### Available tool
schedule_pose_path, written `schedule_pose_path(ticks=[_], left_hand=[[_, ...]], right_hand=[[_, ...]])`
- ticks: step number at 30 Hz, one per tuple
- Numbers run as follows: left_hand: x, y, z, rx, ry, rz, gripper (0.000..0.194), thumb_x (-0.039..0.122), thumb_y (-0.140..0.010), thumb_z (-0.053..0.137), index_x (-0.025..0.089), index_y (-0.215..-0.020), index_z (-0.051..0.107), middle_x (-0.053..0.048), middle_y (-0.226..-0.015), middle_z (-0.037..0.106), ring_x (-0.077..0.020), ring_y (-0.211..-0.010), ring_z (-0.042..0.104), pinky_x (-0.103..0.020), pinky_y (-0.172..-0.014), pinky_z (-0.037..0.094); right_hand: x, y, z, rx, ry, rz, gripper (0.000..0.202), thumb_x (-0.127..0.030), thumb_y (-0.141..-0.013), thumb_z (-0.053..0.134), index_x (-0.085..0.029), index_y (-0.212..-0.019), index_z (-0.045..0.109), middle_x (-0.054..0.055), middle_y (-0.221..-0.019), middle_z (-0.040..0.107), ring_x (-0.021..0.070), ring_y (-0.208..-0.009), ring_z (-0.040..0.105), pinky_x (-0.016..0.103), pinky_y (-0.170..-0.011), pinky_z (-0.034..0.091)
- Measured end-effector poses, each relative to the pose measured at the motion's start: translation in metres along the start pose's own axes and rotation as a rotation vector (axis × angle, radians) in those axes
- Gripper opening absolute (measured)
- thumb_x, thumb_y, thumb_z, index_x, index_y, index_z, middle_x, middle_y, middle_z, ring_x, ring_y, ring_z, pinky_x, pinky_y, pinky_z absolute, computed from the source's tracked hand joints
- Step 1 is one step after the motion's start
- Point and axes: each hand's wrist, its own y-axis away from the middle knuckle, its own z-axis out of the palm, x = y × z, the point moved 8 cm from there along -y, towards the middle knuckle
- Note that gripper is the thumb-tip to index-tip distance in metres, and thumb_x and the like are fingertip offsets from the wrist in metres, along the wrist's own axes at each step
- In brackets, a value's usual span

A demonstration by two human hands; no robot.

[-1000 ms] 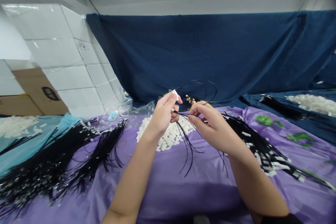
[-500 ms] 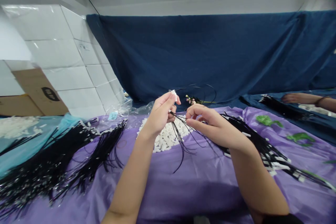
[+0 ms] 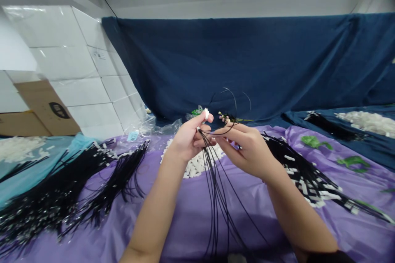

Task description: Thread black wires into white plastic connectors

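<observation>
Thin black cords [image 3: 216,191] now hang lower, left fingers [image 3: 197,122] clasping them, likely against scattering; right fingers [image 3: 238,132] narrow, grip unclear.

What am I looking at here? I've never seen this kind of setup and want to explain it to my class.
This is no machine but a person's own two hands, filmed by one camera worn on the head, looking forward and down. The left hand pinches a small white piece, and black strands hang from that hand. The right hand has its fingertips close to those strands; whether it pinches one is hard to tell. On the purple sheet lie a heap of white bits, black bundles at the left, another bundle at the right, and green leaves.
</observation>
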Motion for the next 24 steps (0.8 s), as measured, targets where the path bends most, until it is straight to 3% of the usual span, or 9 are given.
schedule_pose_path(ticks=[2, 4, 11, 16, 24], left_hand=[[-0.003, -0.002, 0.002, -0.004, 0.017, -0.002, 0.029, 0.033, -0.097, 0.045, 0.016, -0.075, 0.051, 0.011, -0.041, 0.026, -0.0011, -0.028, 0.018, -0.01, -0.029, 0.024], [-0.007, -0.003, 0.003, -0.011, 0.024, -0.019, 0.029, 0.033, -0.097, 0.045, 0.016, -0.074, 0.052, 0.009, -0.043, 0.031, -0.0018, -0.028, 0.022, -0.01, -0.026, 0.014], [-0.021, -0.008, 0.002, -0.03, 0.011, -0.1, 0.031, 0.037, -0.096, 0.047, 0.015, -0.074, 0.053, 0.009, -0.044, 0.031, -0.0009, -0.028, 0.02, -0.011, -0.027, 0.017], [-0.018, -0.009, 0.0, 0.035, -0.143, -0.024, 0.03, 0.042, -0.094, 0.048, 0.017, -0.079, 0.053, 0.002, -0.05, 0.049, -0.0038, -0.032, 0.035, -0.011, -0.028, 0.015], [-0.012, -0.006, 0.002, 0.03, -0.191, 0.035, 0.027, 0.042, -0.093, 0.047, 0.019, -0.08, 0.05, 0.0, -0.048, 0.053, -0.0072, -0.033, 0.042, -0.011, -0.028, 0.016]], right_hand=[[0.0, 0.0, 0.002, 0.014, -0.114, -0.001, 0.021, -0.017, -0.091, 0.056, -0.021, -0.106, 0.07, 0.006, -0.094, 0.071, 0.0163, -0.083, 0.065, 0.029, -0.069, 0.053], [0.001, 0.0, 0.002, 0.046, -0.168, -0.011, 0.02, -0.017, -0.091, 0.058, -0.02, -0.105, 0.071, 0.007, -0.1, 0.071, 0.0163, -0.088, 0.066, 0.029, -0.072, 0.054], [0.001, -0.003, 0.003, 0.129, -0.238, -0.063, 0.016, -0.011, -0.087, 0.061, -0.019, -0.094, 0.073, 0.006, -0.094, 0.073, 0.0149, -0.085, 0.066, 0.027, -0.07, 0.053], [0.009, -0.005, 0.006, 0.115, -0.383, 0.067, 0.012, -0.008, -0.079, 0.064, -0.015, -0.083, 0.072, 0.004, -0.079, 0.069, 0.0108, -0.064, 0.06, 0.023, -0.051, 0.045], [0.01, -0.003, 0.008, 0.057, -0.53, 0.139, 0.01, -0.007, -0.075, 0.066, -0.016, -0.079, 0.068, 0.002, -0.078, 0.065, 0.0095, -0.063, 0.055, 0.024, -0.053, 0.044]])
